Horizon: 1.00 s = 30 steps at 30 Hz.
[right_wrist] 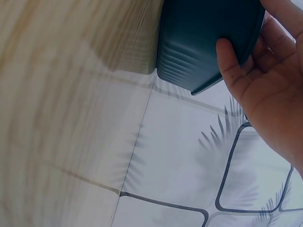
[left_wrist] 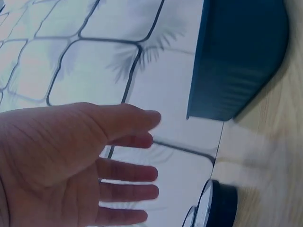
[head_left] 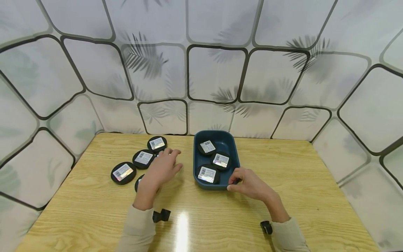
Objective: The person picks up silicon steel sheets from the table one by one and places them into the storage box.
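Note:
My right hand (head_left: 250, 183) grips the near right corner of a dark blue rectangular bin (head_left: 217, 187). In the right wrist view the thumb (right_wrist: 229, 61) lies against the bin's outer wall (right_wrist: 203, 42) while the other fingers go over the rim. Three round black discs with silver labels, one of them a front disc (head_left: 207, 174), lie in the bin. My left hand (head_left: 160, 169) holds nothing, its fingers extended in the left wrist view. It hovers over several like discs on the table, partly covering two; a labelled disc (head_left: 123, 173) lies left of it.
The light wooden table (head_left: 283, 168) meets a patterned fabric backdrop (head_left: 217, 73) along its far edge and sides. At the back left lies another disc (head_left: 157, 143). Black straps with small mounts (head_left: 161, 215) sit at both sleeve cuffs.

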Motion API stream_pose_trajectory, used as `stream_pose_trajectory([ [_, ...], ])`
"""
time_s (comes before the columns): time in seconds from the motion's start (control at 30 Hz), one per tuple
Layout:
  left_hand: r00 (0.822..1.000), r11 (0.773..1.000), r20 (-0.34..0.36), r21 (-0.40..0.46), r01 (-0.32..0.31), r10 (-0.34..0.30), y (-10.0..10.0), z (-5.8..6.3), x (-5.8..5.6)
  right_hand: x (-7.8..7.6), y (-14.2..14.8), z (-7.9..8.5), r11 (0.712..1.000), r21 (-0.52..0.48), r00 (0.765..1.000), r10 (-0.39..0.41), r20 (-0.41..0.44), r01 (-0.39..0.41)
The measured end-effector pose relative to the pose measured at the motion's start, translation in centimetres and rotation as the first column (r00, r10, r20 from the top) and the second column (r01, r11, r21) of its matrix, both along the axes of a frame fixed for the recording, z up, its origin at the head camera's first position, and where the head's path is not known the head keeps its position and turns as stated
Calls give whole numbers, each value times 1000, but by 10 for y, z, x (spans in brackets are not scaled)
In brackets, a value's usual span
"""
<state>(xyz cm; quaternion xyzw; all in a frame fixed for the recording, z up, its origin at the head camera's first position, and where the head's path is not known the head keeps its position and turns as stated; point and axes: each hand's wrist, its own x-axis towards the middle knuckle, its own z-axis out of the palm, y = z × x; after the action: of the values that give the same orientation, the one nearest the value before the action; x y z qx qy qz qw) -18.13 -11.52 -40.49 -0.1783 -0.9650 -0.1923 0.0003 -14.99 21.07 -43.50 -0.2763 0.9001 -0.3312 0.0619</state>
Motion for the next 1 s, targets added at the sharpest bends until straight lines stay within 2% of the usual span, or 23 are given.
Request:
stream_pose_trajectory([
  [0.1, 991, 996, 101, -29, -82, 84, -12, 1, 1, 0, 1, 0, 1000, -2, 1000, 3, -5, -3],
  [0.2, 962, 986, 218, -66, -151, 162, -23, 3, 4, 0, 1, 1, 1000, 0, 1000, 1, 1, -1],
  [0.3, 934, 978, 292, -99, -185, 206, -32, 5, 6, 1, 0, 1, 1000, 0, 1000, -4, 12, 4],
  [0.47, 906, 976, 363, -106, -192, 217, -48, 7, 10, 1, 0, 1, 1000, -2, 1000, -6, 19, 6],
  [0.7, 847, 961, 455, -133, -241, 275, -66, 4, 14, 1, 0, 2, 1000, -3, 1000, -9, 29, 9],
  [0.83, 832, 958, 475, -149, -245, 287, -69, 2, 17, 1, 0, 2, 1000, 2, 999, -18, 41, 18],
  [1.0, 825, 962, 496, -152, -227, 273, -69, -1, 19, 0, -1, 1, 1000, 1, 999, -10, 37, 10],
])
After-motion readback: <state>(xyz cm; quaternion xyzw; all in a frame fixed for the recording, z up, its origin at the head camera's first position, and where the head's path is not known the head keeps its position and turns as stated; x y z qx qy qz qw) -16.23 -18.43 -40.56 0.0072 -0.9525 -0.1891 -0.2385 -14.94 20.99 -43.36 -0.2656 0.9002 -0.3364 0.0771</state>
